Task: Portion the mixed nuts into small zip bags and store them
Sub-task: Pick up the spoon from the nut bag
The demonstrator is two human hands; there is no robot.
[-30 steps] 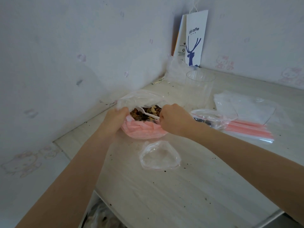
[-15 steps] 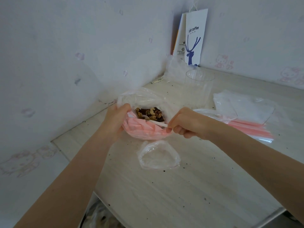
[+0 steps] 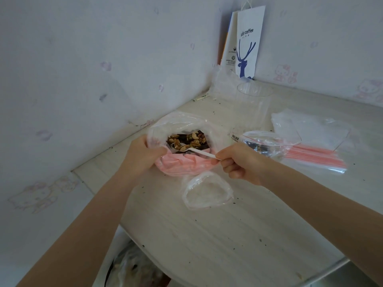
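soft, even daylight, slightly washed out; faint shadows, no glare. wide-angle bending at the edges, mild overall softness.

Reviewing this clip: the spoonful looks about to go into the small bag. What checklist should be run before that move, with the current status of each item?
1. Spoon is loaded: ok, nuts sit in its bowl.
2. Right hand grip on the spoon: ok, it pinches the end of the handle.
3. Left hand steadies the nut bag: ok, it holds the rim open.
4. Small zip bag mouth is open: ok, it gapes on the table.
5. Small zip bag is held steady: not ok, no hand touches it.
6. Small zip bag will keep its mouth open during the pour: cannot tell.
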